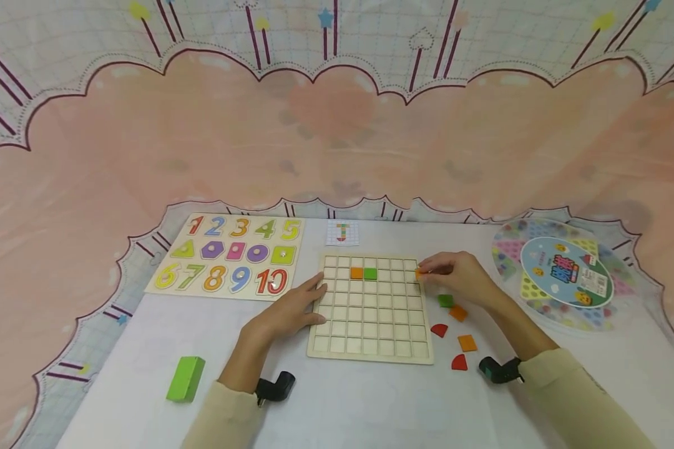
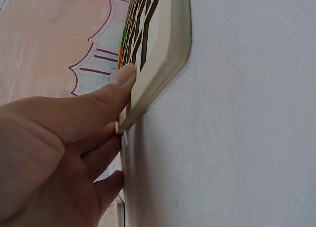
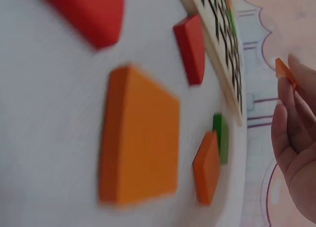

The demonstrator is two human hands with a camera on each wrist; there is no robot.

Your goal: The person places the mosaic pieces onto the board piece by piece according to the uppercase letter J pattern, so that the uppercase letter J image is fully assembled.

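A wooden grid board (image 1: pixel 371 360) lies on the table, with an orange square tile (image 1: pixel 357 273) and a green square tile (image 1: pixel 370 274) side by side in its upper cells. My left hand (image 1: pixel 285 312) rests against the board's left edge, fingers spread; in the left wrist view its thumb (image 2: pixel 111 96) touches the rim. Near the board's upper right corner, my right hand (image 1: pixel 459 277) pinches another orange tile (image 3: pixel 283 73) between thumb and fingertips. To the right of the board lie a green tile (image 1: pixel 445 301), two orange squares (image 1: pixel 467 343) and two red quarter-round pieces (image 1: pixel 439 330).
Behind the board sits a small pattern card (image 1: pixel 342 232) showing a J-like coloured figure. A number-and-shape puzzle board (image 1: pixel 163 284) is at the back left, a green block (image 1: pixel 186 379) at the front left. A round, clear, labelled package (image 1: pixel 566 272) lies at the right.
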